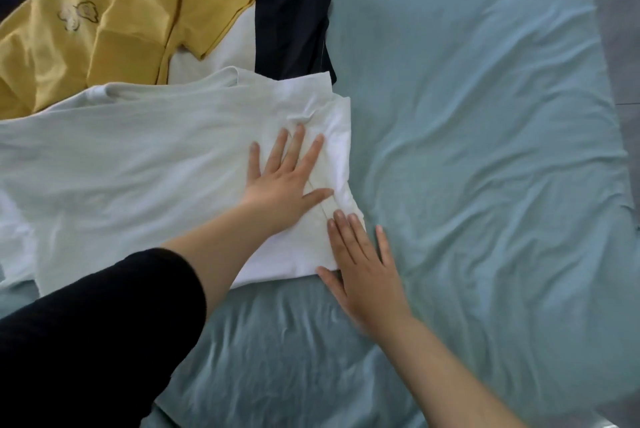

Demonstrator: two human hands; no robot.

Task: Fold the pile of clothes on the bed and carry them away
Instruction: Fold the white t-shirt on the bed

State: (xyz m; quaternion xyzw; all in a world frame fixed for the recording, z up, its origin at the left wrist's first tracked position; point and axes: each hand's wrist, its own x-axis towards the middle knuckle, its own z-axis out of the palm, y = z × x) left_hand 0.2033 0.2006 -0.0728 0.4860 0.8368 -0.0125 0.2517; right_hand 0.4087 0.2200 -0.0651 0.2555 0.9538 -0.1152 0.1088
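A white T-shirt (145,164) lies spread on the bed, with its right side folded over into a narrow flap. My left hand (285,181) presses flat on that folded part, fingers straight and spread. Beside the shirt's lower right corner rests my right hand (363,264), flat, its fingertips touching the folded edge. Further back at the left lies a yellow T-shirt (86,32) with a small print on the chest. Under and behind it are a white garment (221,53) and a dark navy garment (294,8).
The bed carries a wrinkled pale blue-green sheet (485,150) that fills the right half of the view. Grey floor (620,11) shows past the bed's right edge. My black sleeve (86,341) covers the lower left.
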